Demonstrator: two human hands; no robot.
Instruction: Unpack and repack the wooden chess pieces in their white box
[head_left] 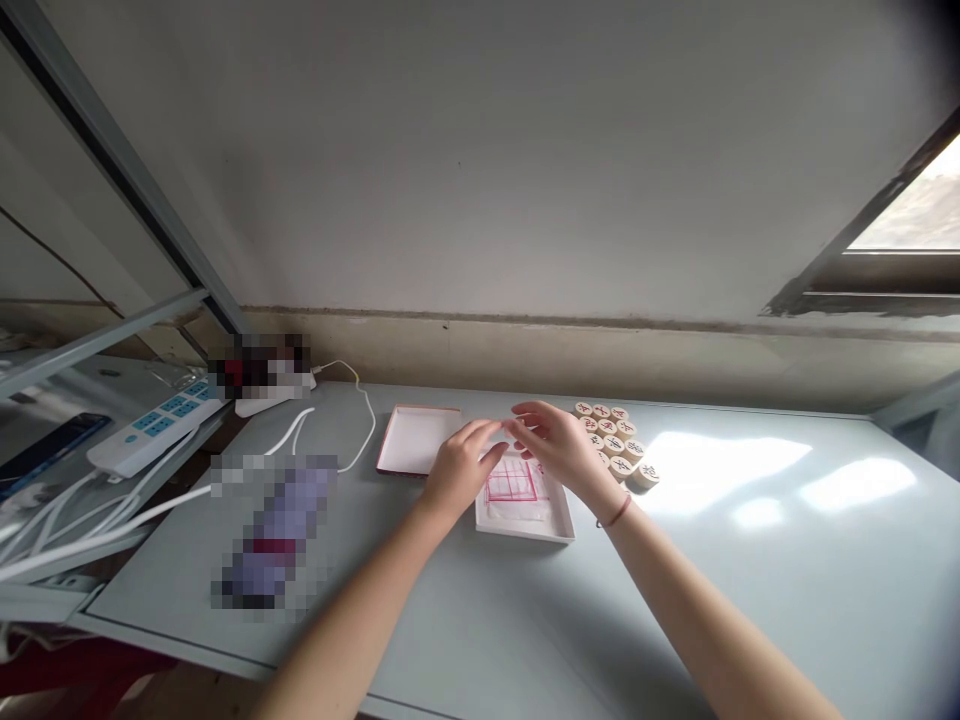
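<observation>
My left hand (461, 468) hovers over the left edge of a shallow white box (529, 533), fingers stretched and thumb apart. Close to its fingertips, my right hand (551, 445) is above the same box with fingers curled towards the thumb; whatever is between them, if anything, I cannot make out. Inside the box lies a folded translucent sheet (514, 483) with pink grid lines, partly covered by the hands. Just right of my right hand stand several round wooden Chinese chess pieces (613, 444) in rows, marked with characters. A second shallow box part (420, 430), white inside with a red edge, lies behind my left hand.
A blurred-out purple object (285, 530) lies on the left of the grey table (750, 590). White cables (180, 500) run from a power strip (154, 425) beside a metal frame (135, 160). A phone (52, 450) rests at far left. The wall (480, 180) borders the table's back.
</observation>
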